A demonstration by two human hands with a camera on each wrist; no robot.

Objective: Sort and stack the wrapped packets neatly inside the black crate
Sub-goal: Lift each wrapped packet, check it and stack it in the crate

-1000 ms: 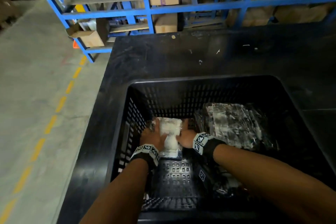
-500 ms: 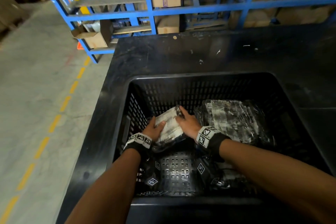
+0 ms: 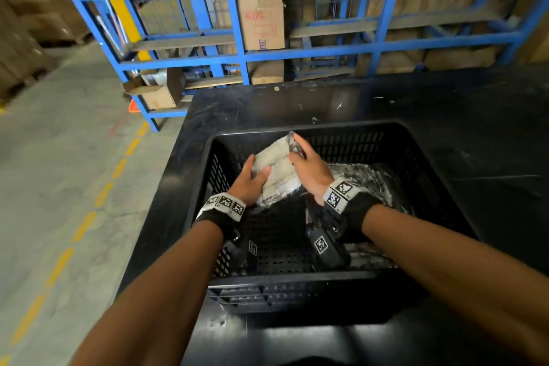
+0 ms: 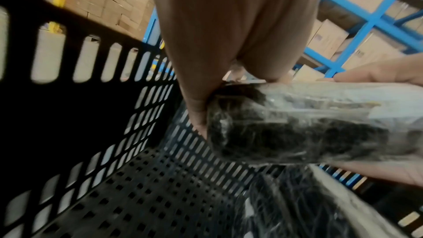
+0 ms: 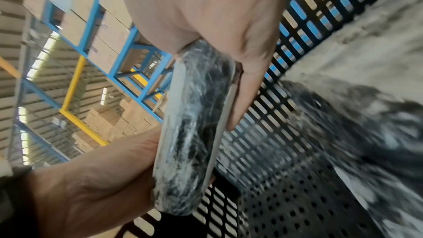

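— Holding one wrapped packet (image 3: 274,169) between both hands above the black crate (image 3: 439,187): my left hand (image 3: 251,183) clasps its 7 o'clock end, my right hand (image 3: 309,171) its 1 o'clock end. It's tilted, clear of the floor.

— What's already sorted?

— A pile of packets (image 3: 368,184) lies against the crate's 3 o'clock side; how neat or how deep, I can't tell through the glare. More wrap shows near 5 o'clock, under my right wrist.

— And the rest?

— The perforated floor (image 3: 276,235) from the middle to 9 o'clock is bare. I'd judge this early-to-middle: this packet needs laying down, and the loose ones squaring up.
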